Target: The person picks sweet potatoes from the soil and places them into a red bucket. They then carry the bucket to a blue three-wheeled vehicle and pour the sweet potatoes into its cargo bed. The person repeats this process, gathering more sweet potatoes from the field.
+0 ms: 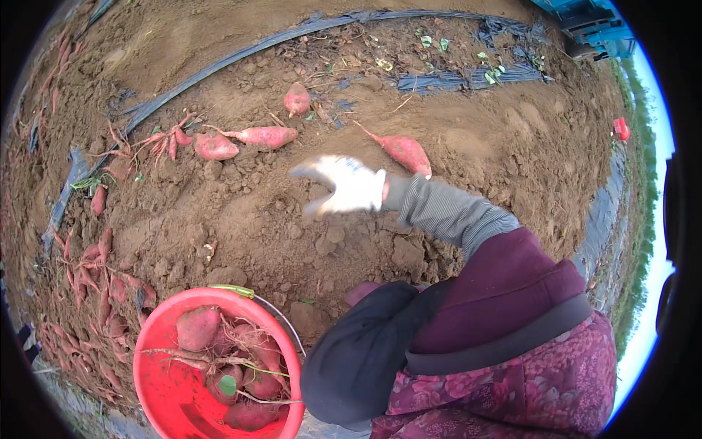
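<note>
My right hand (342, 186), in a white glove, reaches out low over the soil. Its thumb and fingers are spread apart and hold nothing; motion blurs the fingertips. Just beyond the wrist lies a red-skinned sweet potato (406, 152). Farther off are a long one (265, 137), a short one (216, 146) and a rounder one (297, 99). A red bucket (148, 327) stands at the lower left, with several sweet potatoes (198, 328), roots and a green leaf inside. My left hand does not show.
A heap of sweet potatoes (102, 296) spreads along the left side. Black plastic film (219, 66) runs across the far soil. Green machinery (596, 25) stands at the far right. A small red object (621, 129) lies near the field's edge. My dark-clothed knee (358, 351) is beside the bucket.
</note>
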`<state>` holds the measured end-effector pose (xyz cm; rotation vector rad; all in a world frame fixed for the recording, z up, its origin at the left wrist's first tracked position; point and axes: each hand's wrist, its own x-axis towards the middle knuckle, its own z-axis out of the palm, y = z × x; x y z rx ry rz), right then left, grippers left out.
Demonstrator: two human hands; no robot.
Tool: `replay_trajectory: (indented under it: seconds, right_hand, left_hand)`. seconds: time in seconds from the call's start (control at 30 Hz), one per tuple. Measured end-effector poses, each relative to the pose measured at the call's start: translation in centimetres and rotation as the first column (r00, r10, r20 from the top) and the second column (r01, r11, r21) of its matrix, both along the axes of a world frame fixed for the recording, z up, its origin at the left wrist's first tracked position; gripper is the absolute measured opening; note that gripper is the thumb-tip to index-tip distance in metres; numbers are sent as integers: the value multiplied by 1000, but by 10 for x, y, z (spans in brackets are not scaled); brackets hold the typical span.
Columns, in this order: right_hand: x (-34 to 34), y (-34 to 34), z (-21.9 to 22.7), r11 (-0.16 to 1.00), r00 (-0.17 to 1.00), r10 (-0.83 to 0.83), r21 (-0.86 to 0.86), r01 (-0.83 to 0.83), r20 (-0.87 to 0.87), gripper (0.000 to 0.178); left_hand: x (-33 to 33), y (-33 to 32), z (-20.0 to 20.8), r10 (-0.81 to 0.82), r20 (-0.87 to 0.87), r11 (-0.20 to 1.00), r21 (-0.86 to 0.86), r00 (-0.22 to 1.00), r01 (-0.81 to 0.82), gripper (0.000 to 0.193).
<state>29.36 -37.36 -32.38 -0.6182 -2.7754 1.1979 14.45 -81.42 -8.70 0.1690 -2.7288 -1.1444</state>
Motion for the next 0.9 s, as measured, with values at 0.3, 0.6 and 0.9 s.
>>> replay_trajectory:
  seconds: [0.3,0.6,0.9]
  right_hand:
    - [136,129,-125,877,734,-404,4,480,546,88]
    - [-46,-21,12,603,891,246,-659,-449,-381,73]
    - [-130,124,-130,853,783,-509,93,513,358,93]
  left_hand:
    - [7,-44,-25,-357,-89,907,-273,930,322,27]
    - [1,-14,-14,-53,191,884,466,980,-43,21]
    - [-7,2,-10,165,205,943,253,965,-215,59]
